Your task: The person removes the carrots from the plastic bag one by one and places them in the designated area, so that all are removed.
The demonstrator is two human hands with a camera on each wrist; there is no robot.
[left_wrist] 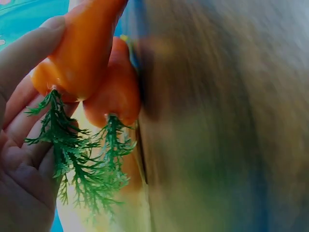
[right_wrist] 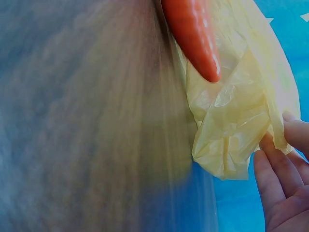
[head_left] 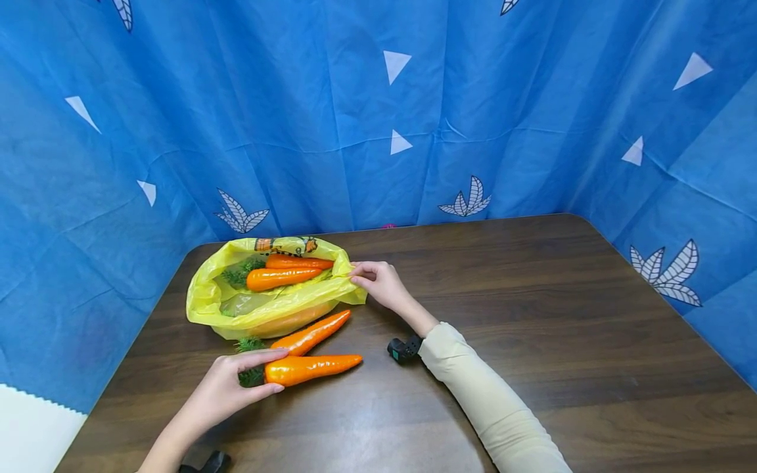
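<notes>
Here I list: near carrot (head_left: 319, 369), left-to-right axis, held by left hand (head_left: 226, 387); yellow bag (head_left: 203, 289) on its far side, pinched by right hand (head_left: 384, 286).

In front of you spreads a dark brown wood-grain counter (head_left: 532, 295) with a rounded far-right corner and pale glare at its near middle. On its far left you have a gaping yellow plastic bag (head_left: 284, 317). Just on the near side are two glossy, tapered orange carrots with green tops: a farther carrot (head_left: 316, 333) and a nearer carrot (head_left: 319, 368), the nearer in your left grip (head_left: 230, 381); you can't tell whether it touches the wood.
</notes>
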